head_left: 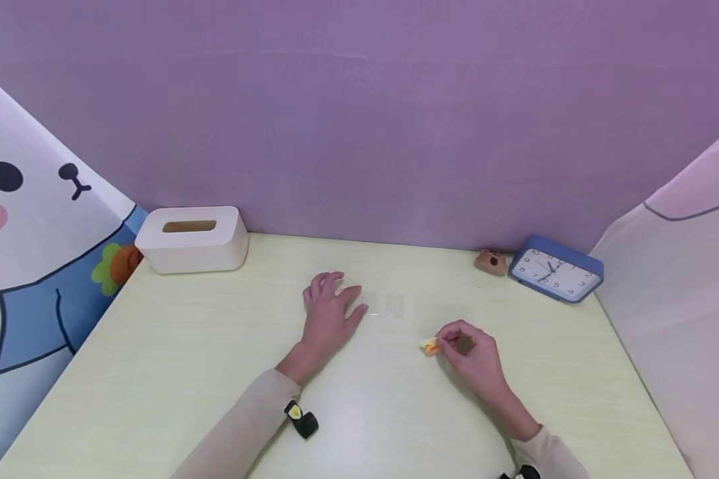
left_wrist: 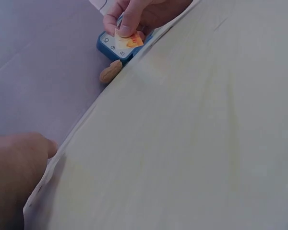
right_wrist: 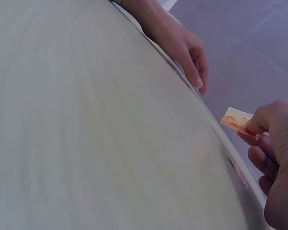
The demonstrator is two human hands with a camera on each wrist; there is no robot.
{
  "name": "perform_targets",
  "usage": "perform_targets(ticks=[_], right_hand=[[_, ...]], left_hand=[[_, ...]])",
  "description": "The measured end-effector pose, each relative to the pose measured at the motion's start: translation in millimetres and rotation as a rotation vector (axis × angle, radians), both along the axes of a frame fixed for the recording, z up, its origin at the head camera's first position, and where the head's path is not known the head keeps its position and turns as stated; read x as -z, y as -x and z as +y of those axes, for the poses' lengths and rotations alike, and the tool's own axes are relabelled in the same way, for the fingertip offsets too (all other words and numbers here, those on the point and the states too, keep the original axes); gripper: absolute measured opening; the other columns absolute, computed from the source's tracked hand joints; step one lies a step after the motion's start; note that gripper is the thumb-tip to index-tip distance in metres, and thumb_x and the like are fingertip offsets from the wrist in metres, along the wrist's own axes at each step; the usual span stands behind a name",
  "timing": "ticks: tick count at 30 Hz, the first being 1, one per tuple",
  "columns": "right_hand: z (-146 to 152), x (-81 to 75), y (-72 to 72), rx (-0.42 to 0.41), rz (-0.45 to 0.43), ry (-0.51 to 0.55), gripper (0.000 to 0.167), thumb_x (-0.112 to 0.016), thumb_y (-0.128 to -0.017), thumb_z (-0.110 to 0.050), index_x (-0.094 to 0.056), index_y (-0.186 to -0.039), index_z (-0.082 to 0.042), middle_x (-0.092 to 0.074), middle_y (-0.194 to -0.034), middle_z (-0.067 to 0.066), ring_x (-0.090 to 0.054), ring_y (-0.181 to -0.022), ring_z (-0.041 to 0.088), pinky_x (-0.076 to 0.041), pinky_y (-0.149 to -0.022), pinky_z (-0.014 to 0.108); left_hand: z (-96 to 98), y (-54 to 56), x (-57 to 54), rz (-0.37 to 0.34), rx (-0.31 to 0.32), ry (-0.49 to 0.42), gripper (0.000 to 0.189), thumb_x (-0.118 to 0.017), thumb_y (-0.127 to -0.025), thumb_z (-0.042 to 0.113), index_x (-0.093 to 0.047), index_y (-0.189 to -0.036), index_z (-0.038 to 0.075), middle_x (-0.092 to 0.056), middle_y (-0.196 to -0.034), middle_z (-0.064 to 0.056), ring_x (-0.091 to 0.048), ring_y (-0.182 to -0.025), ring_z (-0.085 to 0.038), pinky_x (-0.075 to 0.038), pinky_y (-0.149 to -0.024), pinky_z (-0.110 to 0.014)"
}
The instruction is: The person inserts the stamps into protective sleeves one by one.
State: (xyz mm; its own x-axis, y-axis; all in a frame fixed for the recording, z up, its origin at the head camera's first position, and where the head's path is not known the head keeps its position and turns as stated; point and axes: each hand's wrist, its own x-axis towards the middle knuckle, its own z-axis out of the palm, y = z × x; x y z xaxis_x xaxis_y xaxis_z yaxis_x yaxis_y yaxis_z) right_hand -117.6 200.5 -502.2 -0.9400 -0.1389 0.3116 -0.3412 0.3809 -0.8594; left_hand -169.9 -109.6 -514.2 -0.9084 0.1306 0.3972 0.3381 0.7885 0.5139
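Observation:
Between the thumb and fingertips of my right hand point(head_left: 470, 356) is a small orange-and-yellow printed piece of paper or card point(head_left: 429, 346), held over the right middle of the table. The right wrist view shows the pinch on one end of this printed piece point(right_wrist: 236, 120), with the other end sticking out. My left hand point(head_left: 329, 313) is spread at the table's middle, palm down, fingers lightly bent. Just right of its thumb lie faint clear squares point(head_left: 394, 305), thin and see-through. In the left wrist view only part of the left hand point(left_wrist: 19, 167) shows.
A white tissue box point(head_left: 198, 249) stands at the back left of the pale table point(head_left: 359, 412). At the back right are a small brown animal-faced object point(head_left: 491, 262) and a blue clock point(head_left: 556, 269). Purple cloth point(head_left: 365, 133) rises behind the back edge.

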Motion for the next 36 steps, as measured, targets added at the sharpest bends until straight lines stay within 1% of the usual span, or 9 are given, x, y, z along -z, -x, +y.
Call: perform_targets(ticks=[6,11,14,18,21,26,31,33,36], right_hand=[[-3.6,-1.4,-1.2,0.022,-0.024,0.001,0.024,-0.081,-0.092,0.015,-0.077,-0.097,-0.008,-0.075,-0.092,0.005,-0.065,-0.085,0.01,-0.053,-0.077,0.017],[-2.8,-1.5,-1.3,0.027,-0.02,0.004,0.025,-0.081,-0.092,0.014,-0.077,-0.097,-0.01,-0.076,-0.093,0.006,-0.065,-0.086,0.01,-0.053,-0.077,0.016],[-1.6,-0.5,-0.8,0.015,-0.015,0.011,0.02,-0.081,-0.092,0.013,-0.077,-0.098,-0.006,-0.076,-0.094,0.006,-0.065,-0.086,0.01,-0.054,-0.076,0.017],[-0.6,0.4,-0.6,0.002,-0.016,0.03,0.013,-0.081,-0.094,0.01,-0.076,-0.101,0.0,-0.075,-0.094,0.007,-0.065,-0.086,0.011,-0.055,-0.073,0.019],[-0.8,0.3,-1.2,0.006,-0.024,0.043,0.014,-0.08,-0.094,0.011,-0.076,-0.1,-0.001,-0.075,-0.093,0.008,-0.065,-0.085,0.011,-0.055,-0.07,0.02],[-1.4,-0.1,-1.9,0.023,-0.04,0.039,0.022,-0.08,-0.093,0.013,-0.076,-0.098,-0.007,-0.074,-0.093,0.007,-0.064,-0.085,0.011,-0.055,-0.07,0.02],[-0.8,-0.5,-2.6,0.028,-0.048,0.032,0.018,-0.08,-0.094,0.012,-0.077,-0.1,-0.005,-0.074,-0.094,0.006,-0.064,-0.085,0.012,-0.055,-0.072,0.019],[-0.5,-0.2,-2.4,0.026,-0.049,0.034,0.015,-0.08,-0.094,0.011,-0.076,-0.101,-0.002,-0.074,-0.094,0.006,-0.065,-0.085,0.012,-0.055,-0.073,0.019],[-0.2,0.1,-2.2,0.021,-0.051,0.038,0.015,-0.08,-0.095,0.011,-0.076,-0.101,-0.002,-0.074,-0.094,0.006,-0.065,-0.086,0.012,-0.055,-0.074,0.019]], left_hand=[[5.4,1.9,0.3,-0.015,0.012,0.066,0.051,-0.079,-0.101,0.047,-0.078,-0.14,0.014,-0.049,-0.161,-0.025,-0.028,-0.157,-0.051,-0.026,-0.12,-0.071],[6.2,3.4,1.9,-0.018,0.021,0.125,0.051,-0.079,-0.101,0.051,-0.079,-0.139,0.017,-0.046,-0.166,-0.025,-0.023,-0.161,-0.053,-0.019,-0.127,-0.072],[5.6,3.1,1.2,-0.01,0.022,0.125,0.047,-0.08,-0.1,0.048,-0.081,-0.136,0.017,-0.046,-0.167,-0.025,-0.022,-0.162,-0.054,-0.016,-0.129,-0.072],[5.4,1.7,0.2,-0.017,0.028,0.095,0.042,-0.081,-0.101,0.044,-0.082,-0.133,0.016,-0.046,-0.169,-0.024,-0.02,-0.164,-0.052,-0.011,-0.132,-0.071],[6.0,0.3,0.0,-0.015,0.03,0.067,0.038,-0.083,-0.101,0.039,-0.083,-0.13,0.014,-0.047,-0.168,-0.024,-0.021,-0.164,-0.051,-0.011,-0.133,-0.069],[6.7,-3.5,0.3,0.0,0.032,0.01,0.032,-0.084,-0.1,0.03,-0.084,-0.126,0.012,-0.05,-0.165,-0.024,-0.025,-0.164,-0.048,-0.013,-0.133,-0.067],[6.8,-5.7,0.1,0.009,0.049,-0.044,0.029,-0.085,-0.1,0.025,-0.084,-0.124,0.01,-0.055,-0.16,-0.023,-0.034,-0.161,-0.046,-0.019,-0.134,-0.063],[7.0,-7.1,-0.8,0.002,0.054,-0.084,0.027,-0.084,-0.101,0.023,-0.083,-0.124,0.01,-0.056,-0.158,-0.022,-0.039,-0.157,-0.044,-0.026,-0.132,-0.061],[8.0,-12.0,-3.0,-0.007,0.061,-0.164,0.025,-0.082,-0.103,0.021,-0.082,-0.125,0.009,-0.059,-0.154,-0.018,-0.05,-0.147,-0.039,-0.041,-0.123,-0.056]])
